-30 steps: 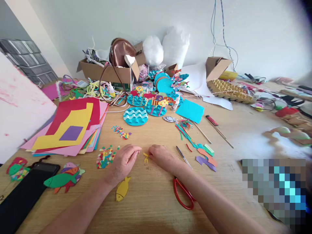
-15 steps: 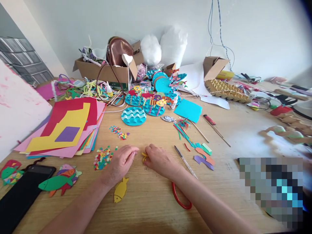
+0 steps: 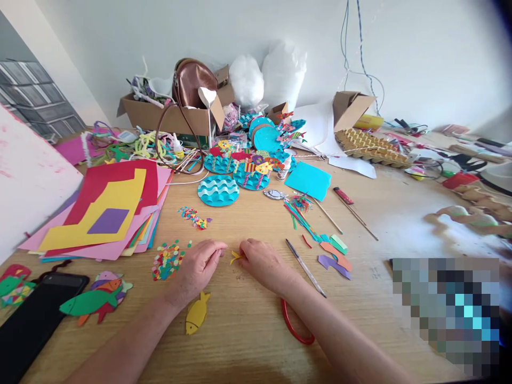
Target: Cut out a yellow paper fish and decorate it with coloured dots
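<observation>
My right hand (image 3: pixel 262 264) is closed on a small piece of yellow paper (image 3: pixel 235 257), whose forked end sticks out to the left of the fingers. My left hand (image 3: pixel 202 266) faces it across a narrow gap, thumb and fingers pinched together; whatever may be between them is hidden. Just below my left wrist lies a yellow paper fish (image 3: pixel 197 314) with drawn lines. Round paper dots (image 3: pixel 163 264) are heaped left of that hand. A red loop (image 3: pixel 291 326), like a scissors handle, shows partly from under my right forearm. Beside the same forearm rests a pen (image 3: pixel 302 261).
Coloured paper sheets (image 3: pixel 72 205) are stacked at left, near a black phone (image 3: pixel 40 320) and paper fish (image 3: pixel 90 301). Paper strips and scraps (image 3: pixel 336 258) lie at right. Blue wavy discs (image 3: pixel 218 191) and a cardboard box (image 3: pixel 160 118) stand farther back.
The yellow paper in my right hand has turned a little, and its forked end shows more plainly. Both hands stay almost in place; the view has shifted slightly.
</observation>
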Tool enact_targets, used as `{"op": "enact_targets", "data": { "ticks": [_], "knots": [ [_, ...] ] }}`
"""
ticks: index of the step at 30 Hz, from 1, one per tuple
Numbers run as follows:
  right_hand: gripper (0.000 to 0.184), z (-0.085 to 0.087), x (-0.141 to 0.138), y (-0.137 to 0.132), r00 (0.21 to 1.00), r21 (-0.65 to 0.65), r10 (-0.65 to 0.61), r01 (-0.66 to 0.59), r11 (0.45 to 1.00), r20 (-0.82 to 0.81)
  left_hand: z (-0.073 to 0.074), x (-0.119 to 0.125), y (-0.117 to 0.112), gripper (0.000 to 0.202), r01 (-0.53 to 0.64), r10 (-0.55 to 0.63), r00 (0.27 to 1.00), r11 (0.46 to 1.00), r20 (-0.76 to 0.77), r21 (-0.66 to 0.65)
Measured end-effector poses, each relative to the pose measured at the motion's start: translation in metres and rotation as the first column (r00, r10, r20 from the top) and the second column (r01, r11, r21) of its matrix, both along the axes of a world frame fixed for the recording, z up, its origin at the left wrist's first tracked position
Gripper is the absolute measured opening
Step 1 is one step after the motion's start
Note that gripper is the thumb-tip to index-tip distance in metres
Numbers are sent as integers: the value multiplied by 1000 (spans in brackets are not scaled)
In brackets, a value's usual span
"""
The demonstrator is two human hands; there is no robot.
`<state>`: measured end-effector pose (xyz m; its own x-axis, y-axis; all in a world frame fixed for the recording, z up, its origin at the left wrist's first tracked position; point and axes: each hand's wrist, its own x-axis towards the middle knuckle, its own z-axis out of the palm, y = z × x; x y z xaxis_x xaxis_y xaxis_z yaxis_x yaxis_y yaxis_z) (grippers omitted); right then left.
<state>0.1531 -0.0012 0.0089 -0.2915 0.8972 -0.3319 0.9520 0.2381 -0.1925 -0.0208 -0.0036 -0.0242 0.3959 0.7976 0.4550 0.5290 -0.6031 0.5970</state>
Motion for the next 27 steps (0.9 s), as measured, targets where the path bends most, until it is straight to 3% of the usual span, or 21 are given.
{"op": "enact_targets", "data": {
  "ticks": [9,16,22,27],
  "knots": [
    [25,6,15,2,994,4,106,-106,994,-27,0,-1,0,20,1,-1,1000,1000,-9,-15],
    [23,3,4,-3,1000,16,29,-29,999,12,-1,-1,1,20,-3,3,1000,1000,7,4],
    [21,4,17,1,1000,26,-23,23,999,4,-1,-2,1,21,11,-11,1000,1000,-21,0],
    [19,0,23,3,999,29,-46,45,999,8,-3,3,2,22,104,-82,970,991,-230,85]
  ]
}}
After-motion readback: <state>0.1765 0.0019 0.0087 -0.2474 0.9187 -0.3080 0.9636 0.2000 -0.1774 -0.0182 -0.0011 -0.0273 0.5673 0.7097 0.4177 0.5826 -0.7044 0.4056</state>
